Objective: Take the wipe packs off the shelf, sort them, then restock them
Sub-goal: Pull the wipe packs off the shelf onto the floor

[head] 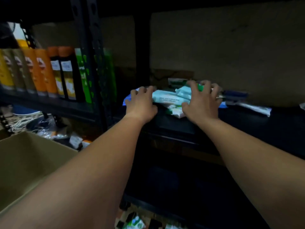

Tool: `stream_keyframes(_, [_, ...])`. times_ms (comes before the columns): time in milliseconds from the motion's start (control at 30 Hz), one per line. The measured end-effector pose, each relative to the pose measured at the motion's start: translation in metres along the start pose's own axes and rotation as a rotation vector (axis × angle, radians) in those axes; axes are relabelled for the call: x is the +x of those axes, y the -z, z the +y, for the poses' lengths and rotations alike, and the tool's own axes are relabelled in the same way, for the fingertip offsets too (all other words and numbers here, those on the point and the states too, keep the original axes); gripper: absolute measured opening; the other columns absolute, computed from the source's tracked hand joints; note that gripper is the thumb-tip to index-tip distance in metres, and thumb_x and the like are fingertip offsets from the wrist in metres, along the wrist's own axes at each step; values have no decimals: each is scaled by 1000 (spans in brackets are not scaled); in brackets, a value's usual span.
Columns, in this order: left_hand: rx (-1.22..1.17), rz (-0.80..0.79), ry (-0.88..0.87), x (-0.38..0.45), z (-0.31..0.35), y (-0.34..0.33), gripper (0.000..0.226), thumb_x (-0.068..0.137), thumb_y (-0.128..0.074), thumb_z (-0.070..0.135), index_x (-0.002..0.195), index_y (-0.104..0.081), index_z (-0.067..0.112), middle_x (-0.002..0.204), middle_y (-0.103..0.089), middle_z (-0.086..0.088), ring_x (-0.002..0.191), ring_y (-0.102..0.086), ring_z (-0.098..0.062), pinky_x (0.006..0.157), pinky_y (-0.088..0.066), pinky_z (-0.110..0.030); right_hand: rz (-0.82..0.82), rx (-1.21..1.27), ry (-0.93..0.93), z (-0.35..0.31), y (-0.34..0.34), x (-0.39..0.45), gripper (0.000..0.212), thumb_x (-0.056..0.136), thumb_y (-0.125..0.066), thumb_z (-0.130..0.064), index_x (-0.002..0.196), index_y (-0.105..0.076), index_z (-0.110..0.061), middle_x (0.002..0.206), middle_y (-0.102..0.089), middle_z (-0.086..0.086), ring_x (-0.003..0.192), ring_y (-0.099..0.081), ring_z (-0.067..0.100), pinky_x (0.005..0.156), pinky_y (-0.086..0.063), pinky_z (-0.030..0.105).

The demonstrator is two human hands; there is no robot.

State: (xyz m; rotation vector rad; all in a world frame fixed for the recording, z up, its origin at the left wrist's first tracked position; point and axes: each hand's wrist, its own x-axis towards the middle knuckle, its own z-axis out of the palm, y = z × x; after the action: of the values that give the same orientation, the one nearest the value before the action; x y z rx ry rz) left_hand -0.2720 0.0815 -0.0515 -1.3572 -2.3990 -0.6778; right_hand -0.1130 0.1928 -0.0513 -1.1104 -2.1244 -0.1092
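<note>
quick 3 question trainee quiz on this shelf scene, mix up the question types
1. True or false: both hands rest on the pile of wipe packs.
2. What stands left of the shelf post? A bottles, B towels, C cans
3. Fill in: the open ____ sits at lower left.

Key: 1 true: left hand and right hand lie on the pile. 2 A, bottles. 3 cardboard box.

Loose pile of wipe packs (170, 98) on dark shelf (247, 119): pale teal soft packs on top, lying flat and askew, white-and-green pack (175, 111) beneath at front edge, blue pack (235, 95) behind right.
</note>
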Motion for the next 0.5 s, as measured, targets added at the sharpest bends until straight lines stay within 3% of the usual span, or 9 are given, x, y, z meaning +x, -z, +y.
stream_keyframes(100, [25,-97,-31,26,-1,-17,80,83,-64,14,151,-28,39,156,-28,0,142,-19,-38,103,-35,-68,-154,-94,-38,20,-14,24,92,73,-75,-28,147,-24,-46,159,-7,10,147,2,44,106,-26,73])
stream_keyframes(167, [86,-142,-58,42,2,-29,89,83,-65,13,155,-20,40,163,-16,2,149,-7,-38,108,-27,-72,-233,-171,-52,31,-20,39,104,72,-78,-27,151,-14,-48,160,-3,10,147,8,46,105,-21,78])
stream_keyframes(233, [184,-143,-114,56,7,-39,92,85,-67,16,157,-14,41,166,-10,2,152,-2,-34,113,-21,-70,-269,-229,-47,38,-22,51,108,73,-80,-30,152,-9,-49,157,-13,12,145,-3,47,105,-23,77])
stream_keyframes(333, [283,-111,-256,72,15,-49,84,91,-65,22,158,-17,36,167,-14,-3,154,-7,-29,120,-16,-58,-161,-396,95,46,-25,60,99,76,-79,-33,151,-14,-41,144,-36,15,131,-32,44,101,-34,68])
stream_keyframes(433, [332,-13,-399,78,19,-60,66,94,-57,16,153,-30,28,158,-36,-5,144,-33,-28,113,-29,-42,-126,-400,182,54,-31,65,97,77,-80,-28,149,-16,-35,136,-42,16,121,-43,43,91,-45,56])
stream_keyframes(500, [323,47,-413,78,18,-66,60,94,-54,13,149,-37,25,149,-48,-4,134,-46,-29,105,-36,-41,-164,-340,193,56,-33,66,101,76,-82,-22,149,-13,-33,135,-40,17,120,-44,43,82,-47,50])
